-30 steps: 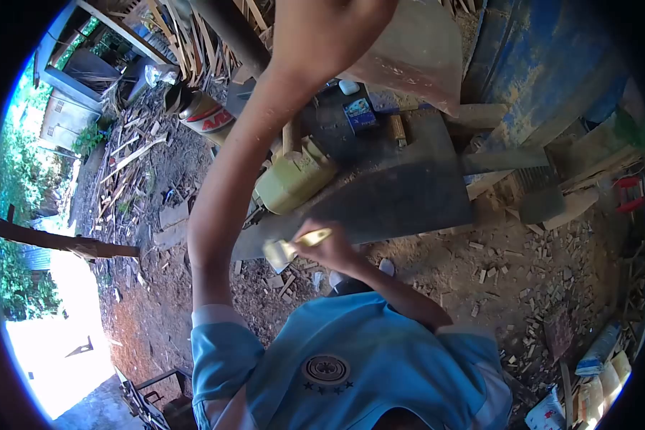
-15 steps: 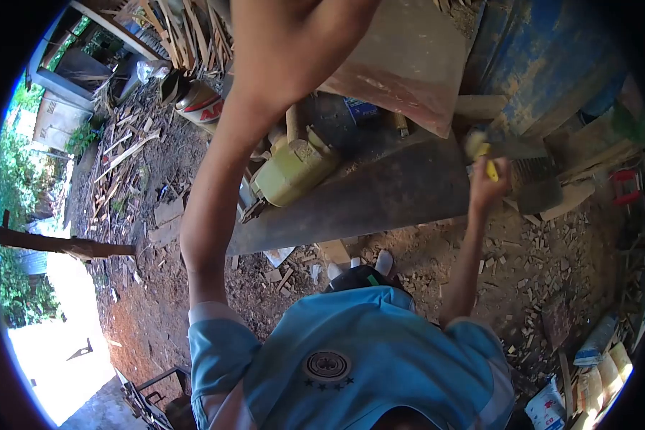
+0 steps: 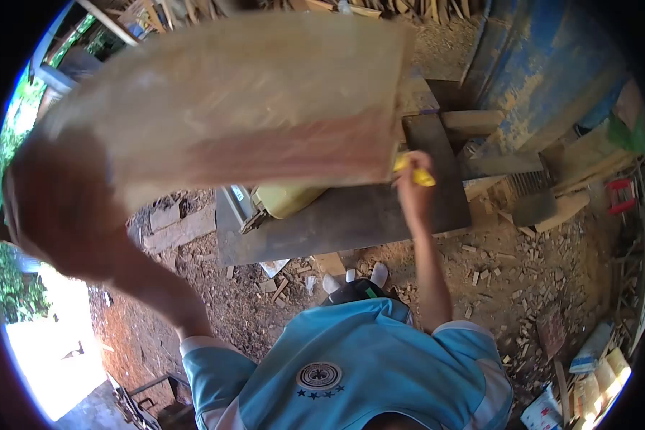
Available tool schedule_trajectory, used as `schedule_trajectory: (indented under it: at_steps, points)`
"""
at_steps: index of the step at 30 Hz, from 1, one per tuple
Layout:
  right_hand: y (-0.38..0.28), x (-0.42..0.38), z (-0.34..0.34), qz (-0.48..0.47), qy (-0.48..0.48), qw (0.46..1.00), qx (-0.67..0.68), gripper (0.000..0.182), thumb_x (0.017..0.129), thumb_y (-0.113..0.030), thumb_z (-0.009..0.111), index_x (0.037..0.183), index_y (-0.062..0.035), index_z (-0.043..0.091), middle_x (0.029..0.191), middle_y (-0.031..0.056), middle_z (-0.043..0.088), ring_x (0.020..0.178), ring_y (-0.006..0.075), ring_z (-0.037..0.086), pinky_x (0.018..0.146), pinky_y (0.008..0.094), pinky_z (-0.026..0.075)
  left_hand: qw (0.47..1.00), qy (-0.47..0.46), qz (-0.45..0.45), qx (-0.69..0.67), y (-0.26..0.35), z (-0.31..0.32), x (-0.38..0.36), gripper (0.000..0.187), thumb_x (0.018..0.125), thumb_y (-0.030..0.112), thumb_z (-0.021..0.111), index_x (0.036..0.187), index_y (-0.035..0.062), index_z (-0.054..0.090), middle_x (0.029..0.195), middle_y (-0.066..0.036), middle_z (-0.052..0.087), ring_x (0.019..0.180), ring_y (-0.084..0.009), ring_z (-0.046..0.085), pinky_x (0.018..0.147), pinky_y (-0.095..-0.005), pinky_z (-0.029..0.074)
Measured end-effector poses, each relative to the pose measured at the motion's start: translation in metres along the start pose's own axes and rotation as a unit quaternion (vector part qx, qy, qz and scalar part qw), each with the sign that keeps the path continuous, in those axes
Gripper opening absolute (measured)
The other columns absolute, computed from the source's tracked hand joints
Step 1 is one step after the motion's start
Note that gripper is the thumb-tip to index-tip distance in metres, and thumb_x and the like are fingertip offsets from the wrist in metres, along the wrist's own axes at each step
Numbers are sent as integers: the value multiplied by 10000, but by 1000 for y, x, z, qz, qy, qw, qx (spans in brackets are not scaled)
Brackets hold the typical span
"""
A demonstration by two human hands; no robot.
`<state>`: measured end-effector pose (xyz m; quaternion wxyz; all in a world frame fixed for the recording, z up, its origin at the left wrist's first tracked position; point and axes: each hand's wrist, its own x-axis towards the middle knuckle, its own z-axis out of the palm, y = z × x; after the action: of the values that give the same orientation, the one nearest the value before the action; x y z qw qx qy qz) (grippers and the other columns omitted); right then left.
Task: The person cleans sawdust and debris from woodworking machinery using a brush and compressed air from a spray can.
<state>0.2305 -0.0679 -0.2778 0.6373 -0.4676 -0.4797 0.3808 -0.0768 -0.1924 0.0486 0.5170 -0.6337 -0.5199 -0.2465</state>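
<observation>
A large flat wooden board (image 3: 265,93), brown with a reddish band along its lower edge, is held up above the dark table (image 3: 351,226). My left hand (image 3: 72,193), dark and smeared by motion, grips the board's left end. At the board's right edge, my right hand (image 3: 413,183) is closed on a yellow-handled tool (image 3: 423,177), whose far end is hidden. Partly covered by the board, a yellow-green container (image 3: 288,201) rests on the table.
A metal piece (image 3: 238,208) lies at the table's left side. Wood blocks and planks (image 3: 473,120) stand at the right near a blue weathered panel (image 3: 545,64). A red object (image 3: 620,196) is at far right. Wood scraps (image 3: 480,276) litter the ground.
My left hand has swung left and down with the board, which now spans the upper view. My right hand has moved left with the yellow-handled tool to the board's edge.
</observation>
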Motion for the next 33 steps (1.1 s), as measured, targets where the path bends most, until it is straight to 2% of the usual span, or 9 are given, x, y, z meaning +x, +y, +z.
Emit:
schedule_trajectory:
  at_steps: [6,8,15,19,23,24,27,30,33]
  points:
    - [-88,5,-10,97,-180,976,-76,170,894,-177,502,901,-18,563,817,85,583,594,123,595,487,224,465,948,15,-235,-213,-67,-74,-109,317,763,254,499,743,-51,581,710,-140,566,683,-229,551,660,-347,469]
    - [-86,-26,28,-272,-170,915,-243,60,835,-81,571,880,-42,570,832,87,522,684,190,584,561,293,468,945,-40,-246,-212,-86,-96,-138,294,787,216,501,707,-59,570,671,-119,551,655,-205,528,654,-335,452]
    - [-90,-161,133,-175,-601,780,-17,127,733,-95,640,807,-67,541,903,146,474,760,313,552,651,386,472,945,-190,-260,-49,-101,-171,-176,299,739,255,611,707,-42,597,647,-84,551,612,-164,490,603,-278,403]
    - [-76,-152,144,-179,-510,771,-336,117,733,-36,592,816,-53,513,930,184,459,775,330,570,645,414,495,959,-195,-202,45,-119,-210,-213,109,735,150,643,728,43,622,707,-43,617,632,-154,573,601,-260,479]
    - [-31,-194,182,-268,-534,725,-342,55,750,-32,573,761,-23,521,923,194,456,811,330,563,706,429,486,965,-173,-194,32,-134,-219,-238,53,732,131,661,719,94,625,730,-20,638,619,-142,597,583,-257,508]
    - [-32,-204,196,-361,-533,735,-212,72,757,-38,580,737,-5,519,884,180,442,789,307,551,690,406,468,966,-159,-204,14,-138,-216,-242,58,735,138,660,713,98,624,731,-19,639,612,-142,595,577,-259,509]
    - [-55,-217,211,-141,-600,787,12,108,774,-87,620,771,-10,544,850,139,422,757,266,513,649,385,430,966,-91,-239,-27,-150,-221,-263,80,755,155,640,701,97,625,730,-24,638,592,-151,589,551,-269,505]
    - [-55,-199,206,-282,-495,802,-180,145,806,-138,621,779,-10,558,845,111,419,727,234,506,633,349,427,957,-27,-274,-93,-155,-217,-283,132,748,173,622,662,77,591,677,-35,596,558,-163,563,535,-282,488]
    - [-34,-198,193,-101,-629,770,36,140,809,-135,619,773,-8,571,840,89,418,725,187,521,612,304,432,934,10,-289,-211,-145,-195,-295,184,740,191,604,623,58,557,624,-46,554,525,-174,537,519,-296,471]
